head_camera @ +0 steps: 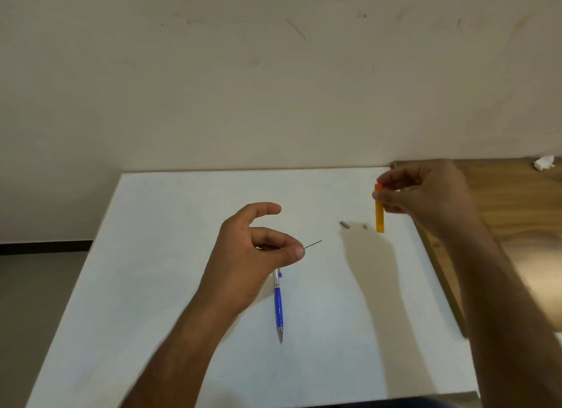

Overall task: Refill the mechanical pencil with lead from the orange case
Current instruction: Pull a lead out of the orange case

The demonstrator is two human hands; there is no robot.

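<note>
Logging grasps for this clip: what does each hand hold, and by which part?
Left hand: a thin lead, pinched at one end. Right hand: the orange case, gripped near its top, hanging upright above the table.

Surface: white tabletop (182, 210).
On it: blue mechanical pencil (278, 304), tip toward viewer; two small grey parts (344, 224), far right.

Two hands: left hand (249, 255), right hand (425, 192). One pencil (278, 301), blue, on the white board (170, 255), just below the left hand. One lead (313, 244), right of the pencil's top. One orange case (379, 214), far right of pencil. Two small metal bits (345, 224) (365, 226) left of the case. One white wad (544, 162), far corner.
</note>
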